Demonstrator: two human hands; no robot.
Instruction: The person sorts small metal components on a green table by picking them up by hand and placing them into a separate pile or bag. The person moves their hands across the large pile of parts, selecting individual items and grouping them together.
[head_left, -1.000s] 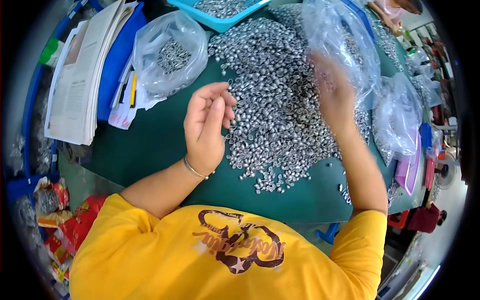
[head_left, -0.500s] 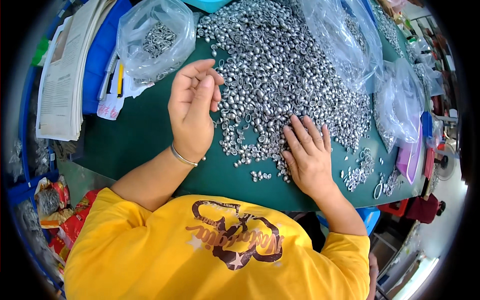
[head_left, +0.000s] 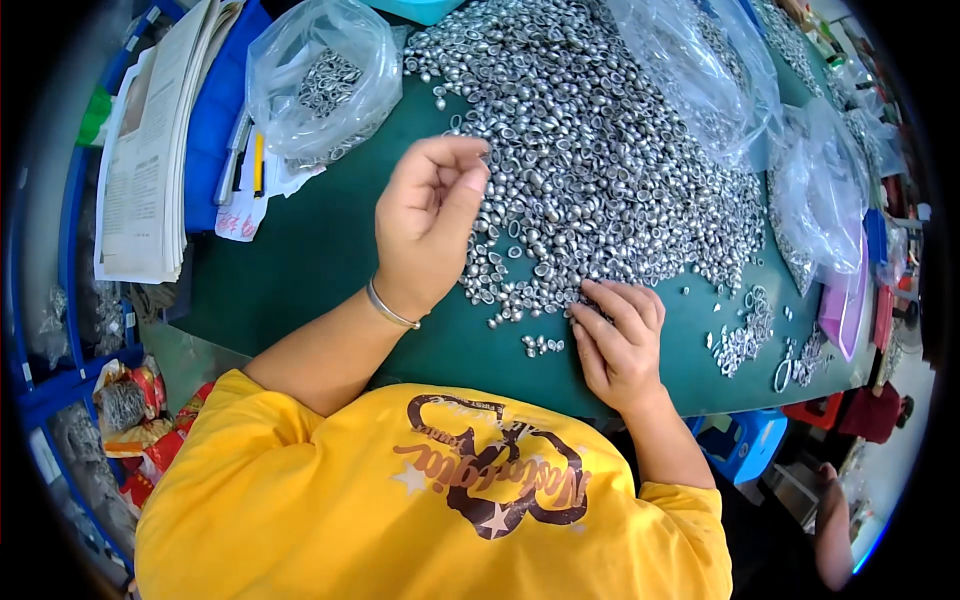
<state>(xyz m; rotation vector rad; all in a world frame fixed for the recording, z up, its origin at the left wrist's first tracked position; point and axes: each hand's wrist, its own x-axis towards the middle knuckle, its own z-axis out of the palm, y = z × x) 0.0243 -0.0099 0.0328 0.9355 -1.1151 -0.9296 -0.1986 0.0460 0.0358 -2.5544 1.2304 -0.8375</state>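
Note:
A wide heap of small silver-grey metal cups (head_left: 590,170), rounded and hollow, covers much of the green table. My left hand (head_left: 430,225), with a bangle on its wrist, is raised at the heap's left edge. Its fingers curl toward the thumb, and whatever they hold, if anything, is hidden. At the heap's near edge my right hand (head_left: 622,345) rests palm down, its fingers bent and drawn together. Anything beneath those fingers is out of sight. A few loose cups (head_left: 541,346) lie to the left of that hand.
Clear plastic bags with metal pieces stand at the back left (head_left: 325,85) and right (head_left: 815,190). Small metal parts (head_left: 745,335) and scissors-like handles (head_left: 783,375) lie at right. A paper stack (head_left: 145,150) and blue bin (head_left: 215,120) flank the left; a blue stool (head_left: 745,440) stands below.
The view has shifted slightly. My left hand has moved right, toward the heap. My right hand's spread fingers have bent and drawn back to the heap's near edge.

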